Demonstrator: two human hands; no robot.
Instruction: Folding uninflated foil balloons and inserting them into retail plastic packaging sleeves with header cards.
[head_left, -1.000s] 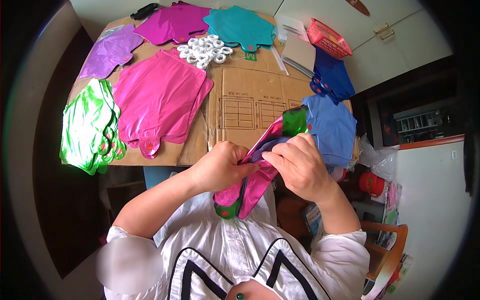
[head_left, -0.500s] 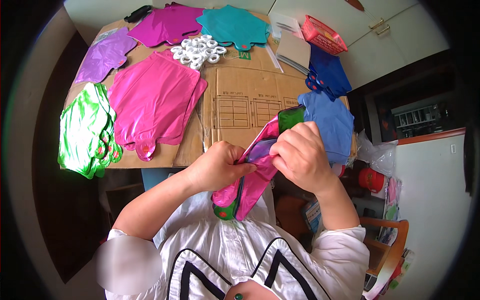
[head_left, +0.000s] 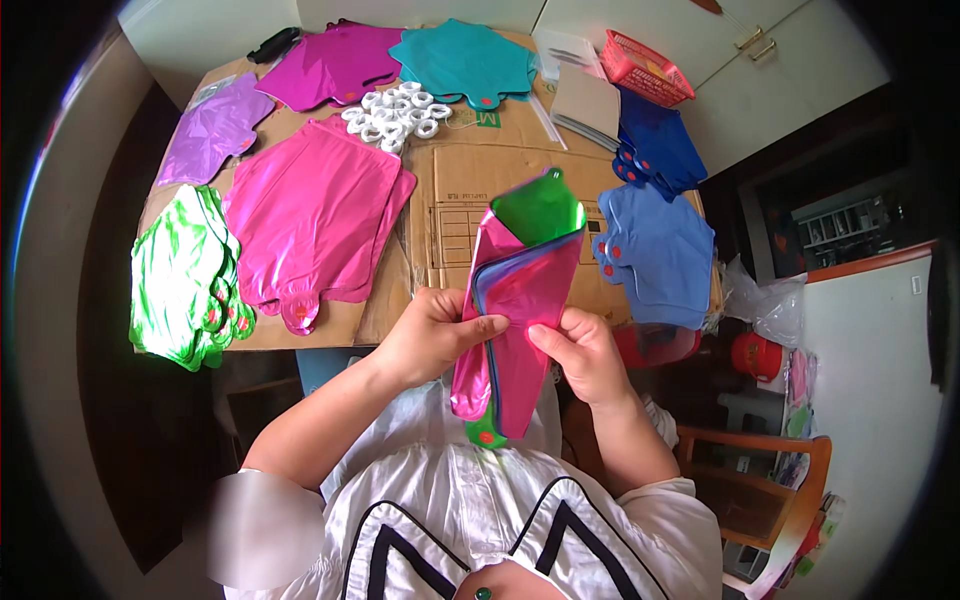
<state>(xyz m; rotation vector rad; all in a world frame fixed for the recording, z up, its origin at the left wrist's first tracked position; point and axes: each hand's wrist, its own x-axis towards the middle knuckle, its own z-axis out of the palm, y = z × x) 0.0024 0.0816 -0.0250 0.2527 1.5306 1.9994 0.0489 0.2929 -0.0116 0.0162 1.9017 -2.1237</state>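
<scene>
On cardboard-covered desk (head_left: 470,190): flat foil balloons, white rings (head_left: 395,112), red basket (head_left: 643,68). Above lap, left hand (head_left: 432,335) & right hand (head_left: 580,352), fingers pinched shut on folded balloon stack (head_left: 520,290).

Bright, even daylight; sharp glare on green foil balloons (head_left: 180,280) at left of tabletop (head_left: 470,190). Soft shadows below tabletop. Strong fisheye bending, black vignette at rim. Centre sharp.
</scene>
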